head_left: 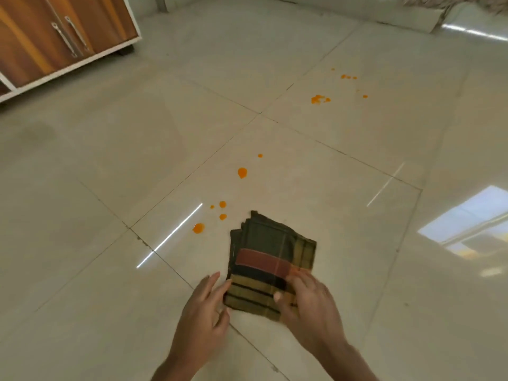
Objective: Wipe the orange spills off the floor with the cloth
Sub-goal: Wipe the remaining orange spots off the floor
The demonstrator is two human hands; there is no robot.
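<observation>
Checked cloth [270, 266], folded into a thick pad, lies flat on the floor [110, 188], and I take it as my landmark. At its near edge my right hand [305, 303] rests fingers-down on the fabric, pressing more than gripping. My left hand [204, 312] sits open at the near left corner, fingertips just touching, holding nothing. Just beyond the cloth's far left corner lie the nearest orange spills [198, 228], unwiped. Farther on sits a larger drop [242, 172], and well past that a scattered cluster [319, 99]. A wooden cabinet [60, 37] stands far off to the left. I judge wiping has not begun; next I must push the pad forward over the nearest drops.
</observation>
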